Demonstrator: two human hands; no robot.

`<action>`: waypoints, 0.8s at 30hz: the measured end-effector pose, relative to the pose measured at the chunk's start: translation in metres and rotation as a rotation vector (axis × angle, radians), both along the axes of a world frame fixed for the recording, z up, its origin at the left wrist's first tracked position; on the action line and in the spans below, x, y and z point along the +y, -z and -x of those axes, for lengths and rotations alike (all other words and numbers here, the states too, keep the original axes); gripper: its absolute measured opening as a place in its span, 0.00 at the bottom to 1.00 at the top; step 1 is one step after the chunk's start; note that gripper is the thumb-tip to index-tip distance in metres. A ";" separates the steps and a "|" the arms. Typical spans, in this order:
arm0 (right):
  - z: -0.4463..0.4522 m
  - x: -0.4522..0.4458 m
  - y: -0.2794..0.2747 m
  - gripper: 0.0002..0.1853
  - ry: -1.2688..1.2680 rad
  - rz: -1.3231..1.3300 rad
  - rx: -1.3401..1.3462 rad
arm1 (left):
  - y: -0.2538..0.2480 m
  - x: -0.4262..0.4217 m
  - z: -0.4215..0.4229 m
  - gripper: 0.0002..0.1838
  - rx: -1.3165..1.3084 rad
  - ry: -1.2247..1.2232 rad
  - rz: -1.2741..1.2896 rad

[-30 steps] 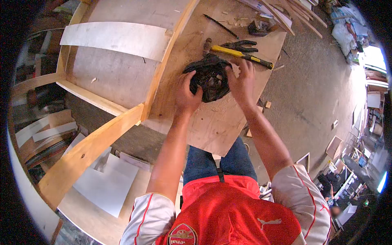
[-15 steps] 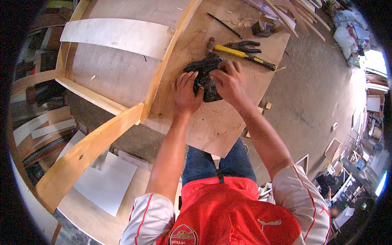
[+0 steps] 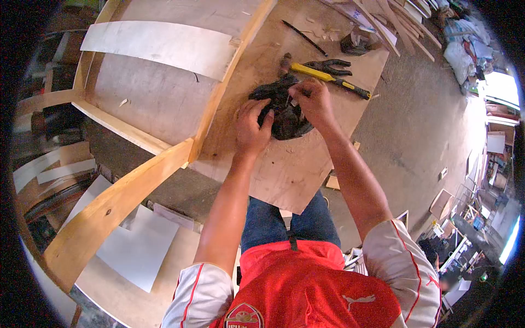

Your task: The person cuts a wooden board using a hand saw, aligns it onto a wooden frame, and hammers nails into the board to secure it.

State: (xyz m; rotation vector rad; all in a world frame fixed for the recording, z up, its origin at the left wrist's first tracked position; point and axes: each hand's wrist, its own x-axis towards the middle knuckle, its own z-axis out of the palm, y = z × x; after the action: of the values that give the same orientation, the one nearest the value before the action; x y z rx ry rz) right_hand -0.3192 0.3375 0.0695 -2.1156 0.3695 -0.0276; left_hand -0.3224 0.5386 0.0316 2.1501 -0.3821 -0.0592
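A crumpled black plastic bag (image 3: 292, 124) lies on the plywood board (image 3: 290, 175), its mouth spread apart. My left hand (image 3: 253, 124) grips the left edge of the bag between thumb and fingers. Over the bag's right side, my right hand (image 3: 313, 102) is closed in a pinch; a thin, pale bit shows at its fingertips, too small to name. Just beyond the hands lies a hammer (image 3: 311, 71) with a yellow and black handle. Black pliers (image 3: 331, 66) rest behind it. What the bag holds is hard to make out.
A wooden frame (image 3: 123, 205) with a pale slat (image 3: 156, 48) stands at the left. A thin black stick (image 3: 304, 37) and a small box (image 3: 358, 42) lie at the board's far end. Wood strips (image 3: 407, 27) and white sacks (image 3: 465, 52) are at the upper right.
My right hand has drawn back slightly from the bag's middle, with its fingers pinched. The bag's mouth is spread wider, and my left hand still grips its edge.
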 end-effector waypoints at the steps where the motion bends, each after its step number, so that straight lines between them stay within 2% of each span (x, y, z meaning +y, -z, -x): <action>1: 0.003 0.000 0.004 0.09 -0.059 0.194 -0.094 | -0.002 0.001 -0.001 0.19 -0.002 -0.001 -0.020; 2: 0.005 0.001 0.006 0.09 -0.117 0.389 -0.188 | -0.003 0.000 -0.002 0.18 -0.005 -0.002 -0.039; 5: 0.009 0.017 -0.017 0.09 -0.133 0.535 -0.179 | -0.003 0.000 -0.001 0.18 -0.055 -0.006 -0.077; 8: 0.007 0.026 -0.014 0.09 -0.298 0.519 -0.226 | -0.001 0.001 -0.001 0.17 -0.079 0.002 -0.092; 11: -0.002 0.024 0.004 0.09 -0.357 0.645 -0.166 | -0.012 0.000 -0.002 0.16 -0.038 0.012 -0.116; 14: -0.009 0.012 0.013 0.07 -0.225 0.350 -0.190 | -0.016 0.001 -0.004 0.16 -0.011 0.003 -0.110; 17: -0.012 0.008 -0.003 0.08 -0.070 -0.072 0.102 | -0.007 0.001 -0.001 0.15 0.002 -0.037 -0.050; 24: -0.012 0.013 -0.011 0.08 -0.048 -0.069 0.080 | -0.026 -0.008 -0.008 0.14 0.120 -0.132 0.133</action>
State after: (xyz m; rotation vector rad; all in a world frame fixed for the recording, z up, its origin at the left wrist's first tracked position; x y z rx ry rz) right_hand -0.3074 0.3500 0.0805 -2.0609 0.3621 0.0967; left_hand -0.3145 0.5305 0.0571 2.0235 -0.1692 -0.0849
